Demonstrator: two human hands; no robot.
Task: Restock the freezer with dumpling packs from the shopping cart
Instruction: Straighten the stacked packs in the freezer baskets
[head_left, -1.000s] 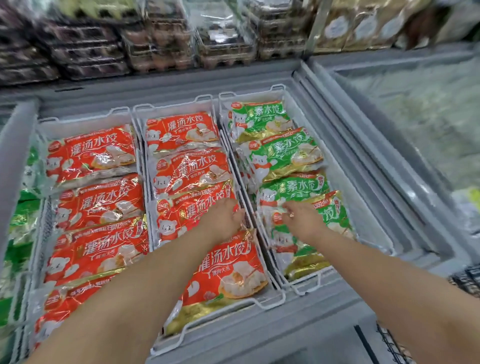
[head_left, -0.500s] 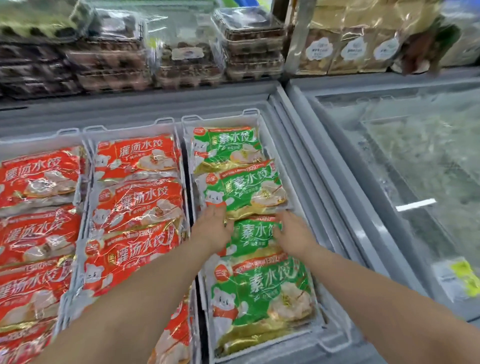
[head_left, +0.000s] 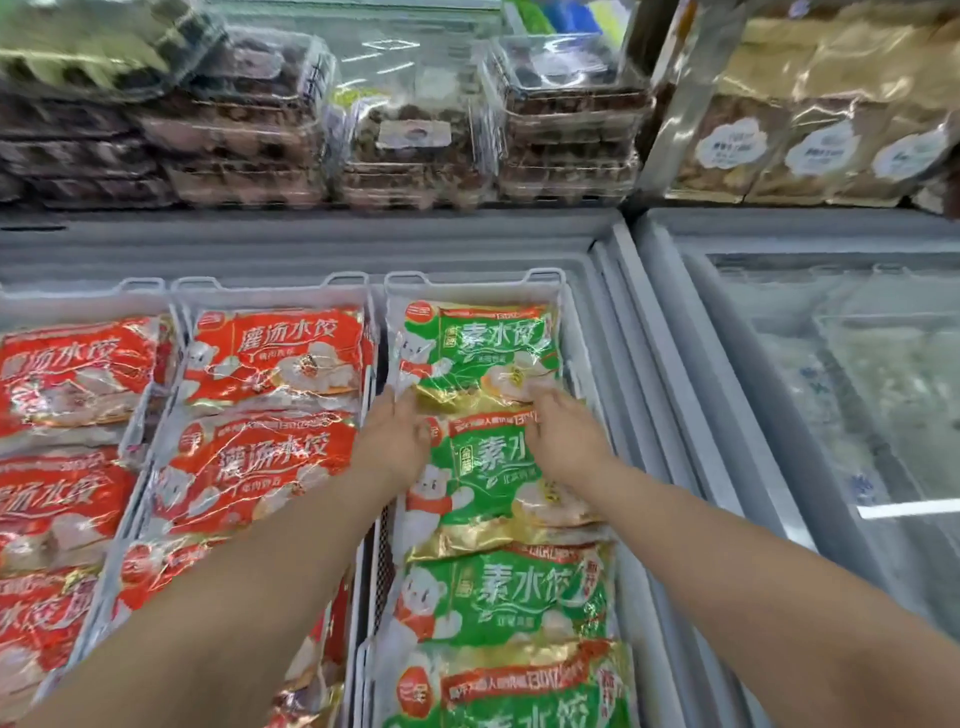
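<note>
The open freezer holds white wire baskets of dumpling packs. In the right basket lies a row of green packs, overlapping front to back. My left hand and my right hand lie on the second green pack. Their fingers reach forward and touch the gold lower edge of the farthest green pack. I cannot see any finger curled round a pack. My forearms cross over the nearer green packs. The shopping cart is out of view.
Red dumpling packs fill the middle and left baskets. Behind the freezer's grey rim, a shelf carries stacked clear boxes and brown bags. To the right stands a second freezer under a frosted glass lid.
Both hands have moved along the green row, from the near packs to the far end. A second ago my left hand was on a red pack. The view has swung right.
</note>
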